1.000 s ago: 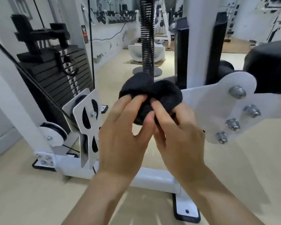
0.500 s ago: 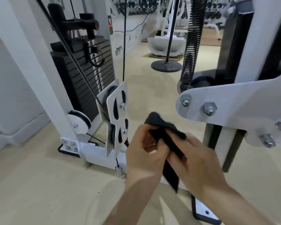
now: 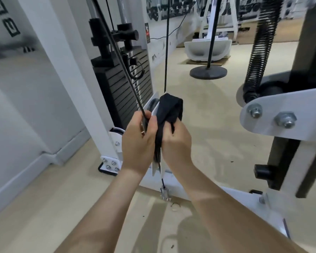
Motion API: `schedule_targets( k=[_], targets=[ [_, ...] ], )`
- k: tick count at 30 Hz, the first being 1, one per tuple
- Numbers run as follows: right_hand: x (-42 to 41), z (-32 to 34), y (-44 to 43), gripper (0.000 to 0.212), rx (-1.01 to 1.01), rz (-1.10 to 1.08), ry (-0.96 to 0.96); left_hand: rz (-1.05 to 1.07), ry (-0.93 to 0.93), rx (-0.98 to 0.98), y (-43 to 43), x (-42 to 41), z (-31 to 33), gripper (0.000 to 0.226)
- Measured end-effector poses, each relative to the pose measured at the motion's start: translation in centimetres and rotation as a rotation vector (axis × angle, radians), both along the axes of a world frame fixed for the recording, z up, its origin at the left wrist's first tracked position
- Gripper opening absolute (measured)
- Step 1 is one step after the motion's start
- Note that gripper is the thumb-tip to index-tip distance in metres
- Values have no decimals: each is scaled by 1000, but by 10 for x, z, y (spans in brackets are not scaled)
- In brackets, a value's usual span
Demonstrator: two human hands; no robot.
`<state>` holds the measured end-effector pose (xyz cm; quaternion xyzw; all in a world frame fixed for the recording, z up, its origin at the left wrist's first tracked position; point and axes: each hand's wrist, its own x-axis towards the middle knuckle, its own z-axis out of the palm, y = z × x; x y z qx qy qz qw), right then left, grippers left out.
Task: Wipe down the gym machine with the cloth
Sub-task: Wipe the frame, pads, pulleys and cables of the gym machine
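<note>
A black cloth (image 3: 169,108) is draped over the top of the white pulley bracket (image 3: 156,168) of the gym machine. My right hand (image 3: 175,143) grips the cloth against the bracket's right side. My left hand (image 3: 137,143) curls round the bracket's left edge, with its thumb on the cloth, next to a black cable (image 3: 117,59). The bracket's middle is hidden behind both hands. The black weight stack (image 3: 120,88) stands behind it, beside a white upright post (image 3: 75,84).
A white bolted plate (image 3: 281,117) with a black spring (image 3: 259,50) juts in at the right. A black upright and knob (image 3: 263,170) stand below it. A round black stand base (image 3: 208,72) and a white bench (image 3: 206,48) lie further back on the beige floor.
My view and hands have moved left and down, from the bolted plate to the pulley bracket. The bunched cloth now lies over the bracket's top, held by both hands.
</note>
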<state>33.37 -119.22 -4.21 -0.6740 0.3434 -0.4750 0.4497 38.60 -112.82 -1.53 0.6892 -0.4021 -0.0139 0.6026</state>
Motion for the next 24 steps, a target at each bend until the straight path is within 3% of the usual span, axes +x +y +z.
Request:
schedule_targets(
  k=[2, 4, 8, 11, 13, 17, 21, 24],
  targets=[
    [7, 2, -15, 17, -57, -147, 116, 46, -120, 28, 1, 3, -6, 22],
    [14, 9, -39, 19, 26, -187, 142, 70, -219, 56, 0, 6, -9, 22],
    [11, 1, -68, 22, 317, 158, 133, 149, -288, 70, 0, 10, -9, 10],
    [-3, -2, -58, 31, 501, 213, -251, 80, -361, 97, 3, 10, -7, 33],
    [-2, 12, -63, 27, 413, 208, -386, 60, -394, 124, 4, 10, -10, 44],
    [20, 21, -52, 22, 143, 134, -255, 69, -416, 102, 5, 15, -15, 41],
    [30, -14, -45, 23, 417, -8, -381, 66, -394, 85, 7, 11, -12, 37],
    [40, -18, -43, 25, 404, -109, -360, 71, -379, 65, 4, 15, -10, 31]
  ],
)
